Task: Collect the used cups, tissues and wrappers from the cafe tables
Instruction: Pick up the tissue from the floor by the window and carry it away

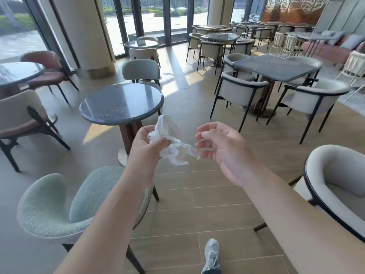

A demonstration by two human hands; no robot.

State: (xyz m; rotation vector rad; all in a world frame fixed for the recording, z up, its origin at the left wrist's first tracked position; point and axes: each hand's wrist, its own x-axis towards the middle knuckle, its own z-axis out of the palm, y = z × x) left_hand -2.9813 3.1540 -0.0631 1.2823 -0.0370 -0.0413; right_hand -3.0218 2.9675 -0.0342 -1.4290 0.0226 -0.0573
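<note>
My left hand grips a crumpled white tissue in the air above the floor, in front of a round dark table. The tissue's loose end hangs toward my right hand, which hovers just right of it with fingers loosely curled and nothing in it. I cannot tell whether those fingertips touch the tissue's edge. No cups or wrappers show on the tables in view.
A pale green chair stands close at the lower left. A grey armchair sits at the right edge. A square dark table with armchairs is beyond on the right. More tables and chairs line the windows.
</note>
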